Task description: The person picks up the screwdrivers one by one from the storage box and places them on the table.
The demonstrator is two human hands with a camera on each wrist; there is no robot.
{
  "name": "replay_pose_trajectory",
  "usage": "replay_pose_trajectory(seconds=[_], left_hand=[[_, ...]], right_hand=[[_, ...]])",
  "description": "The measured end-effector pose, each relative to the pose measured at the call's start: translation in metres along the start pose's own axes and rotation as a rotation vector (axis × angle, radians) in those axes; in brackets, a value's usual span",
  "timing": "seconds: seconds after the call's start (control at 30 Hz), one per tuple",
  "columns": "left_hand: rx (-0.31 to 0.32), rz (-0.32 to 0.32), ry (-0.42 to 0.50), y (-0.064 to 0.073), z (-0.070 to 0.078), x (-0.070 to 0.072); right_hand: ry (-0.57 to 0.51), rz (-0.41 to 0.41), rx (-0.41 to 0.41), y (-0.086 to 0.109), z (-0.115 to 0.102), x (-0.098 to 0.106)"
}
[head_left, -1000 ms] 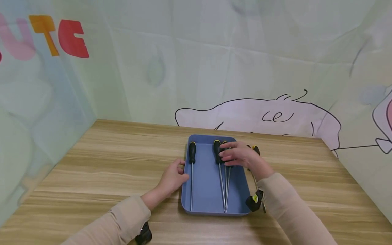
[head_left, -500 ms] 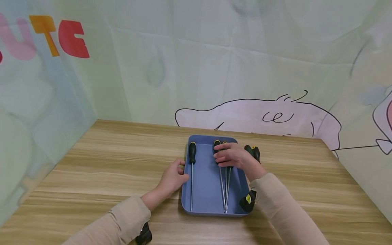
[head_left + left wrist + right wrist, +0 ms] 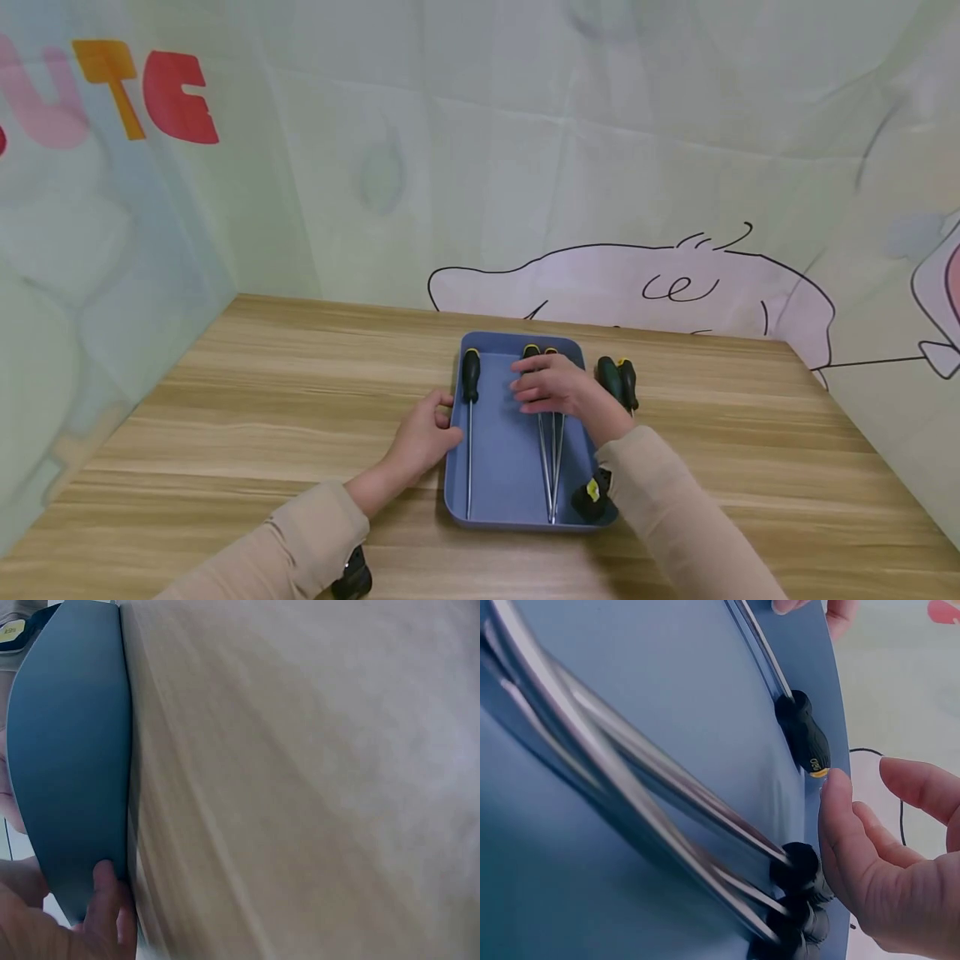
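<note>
A blue tray (image 3: 502, 492) lies on the wooden table, and my left hand (image 3: 416, 437) grips its left rim, fingers against the outer wall (image 3: 75, 750). Along that side rests a long screwdriver (image 3: 471, 375) with a black, yellow-ended handle. Three more screwdrivers (image 3: 795, 866) lie in the tray's right half, handles at the far end and shaft tips converging nearer me. Over their handles hovers my right hand (image 3: 555, 387), fingers spread loosely and holding nothing; it partly hides them in the head view. The right wrist view shows the right fingers (image 3: 836, 810) close beside the handles.
Right of the tray, two dark-handled screwdrivers (image 3: 609, 377) lie on the table (image 3: 300, 375), partly behind my right arm. A printed cloth wall (image 3: 337, 208) stands along the table's back edge. Each wrist carries a black camera mount (image 3: 592, 496).
My right hand has moved left across the screwdriver handles, uncovering more of the two screwdrivers outside the tray. The left hand and the tray stay in place.
</note>
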State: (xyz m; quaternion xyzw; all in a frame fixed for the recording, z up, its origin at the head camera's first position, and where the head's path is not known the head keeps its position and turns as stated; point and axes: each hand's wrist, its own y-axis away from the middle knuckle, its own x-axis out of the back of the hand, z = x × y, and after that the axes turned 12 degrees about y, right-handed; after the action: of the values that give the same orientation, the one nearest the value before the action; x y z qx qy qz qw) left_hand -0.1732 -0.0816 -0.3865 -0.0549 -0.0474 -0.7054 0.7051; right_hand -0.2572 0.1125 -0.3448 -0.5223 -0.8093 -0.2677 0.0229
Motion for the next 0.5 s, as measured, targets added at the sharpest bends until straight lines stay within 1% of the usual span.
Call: replay_pose_trajectory(seconds=[0.23, 0.5], left_hand=[[-0.004, 0.004, 0.007, -0.0002, -0.0011, -0.0003], [-0.002, 0.005, -0.009, 0.0, -0.0002, -0.0002]], right_hand=[[-0.033, 0.002, -0.035, -0.0048, -0.0004, -0.0065], [-0.047, -0.021, -0.017, -0.0068, -0.0029, -0.0109]])
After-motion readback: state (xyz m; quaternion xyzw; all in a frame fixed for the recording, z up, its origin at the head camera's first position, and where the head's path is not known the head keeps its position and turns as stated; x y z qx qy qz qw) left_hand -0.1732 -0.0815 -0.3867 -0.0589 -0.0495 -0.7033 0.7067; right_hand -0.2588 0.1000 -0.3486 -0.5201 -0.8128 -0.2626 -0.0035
